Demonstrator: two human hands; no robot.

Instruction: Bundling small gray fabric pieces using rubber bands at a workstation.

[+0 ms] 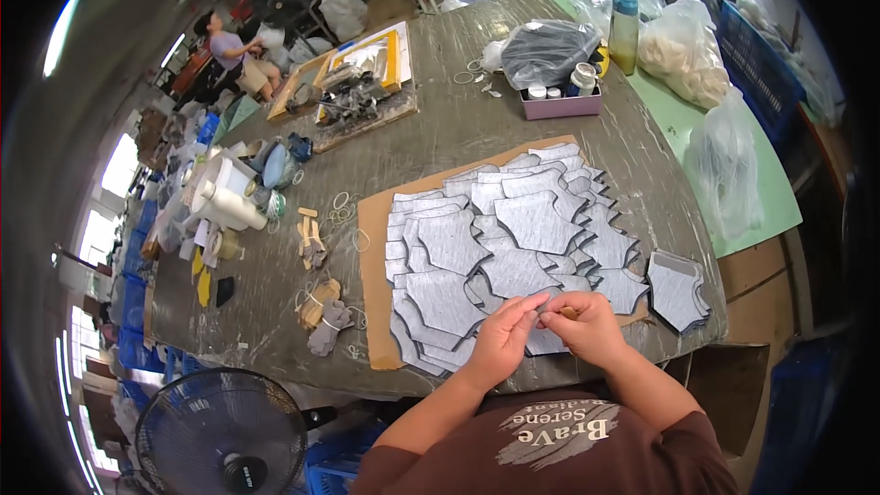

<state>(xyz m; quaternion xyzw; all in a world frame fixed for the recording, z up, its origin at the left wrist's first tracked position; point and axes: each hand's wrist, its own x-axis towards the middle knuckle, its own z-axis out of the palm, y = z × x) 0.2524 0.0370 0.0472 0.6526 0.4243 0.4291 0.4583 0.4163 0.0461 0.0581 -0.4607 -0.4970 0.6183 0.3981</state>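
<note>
My left hand (500,337) and my right hand (583,324) meet over the near edge of the table, fingertips pinched together. Between them sits something small and greyish, mostly covered by the fingers. Just beyond and beneath them, overlapping light grey cut pieces (446,240) with dark edges and notched sides are spread in rows on a brown cardboard sheet (376,247). To the right of the cardboard lies a neat stack of similar grey pieces (676,291).
Left of the cardboard lie small banded bundles (327,325) and loose rubber bands (341,206). A purple box (562,107) with small bottles stands at the back, near a bottle (624,32). A black fan (223,433) stands at the near left. Plastic bags (686,50) rest on the green surface at right.
</note>
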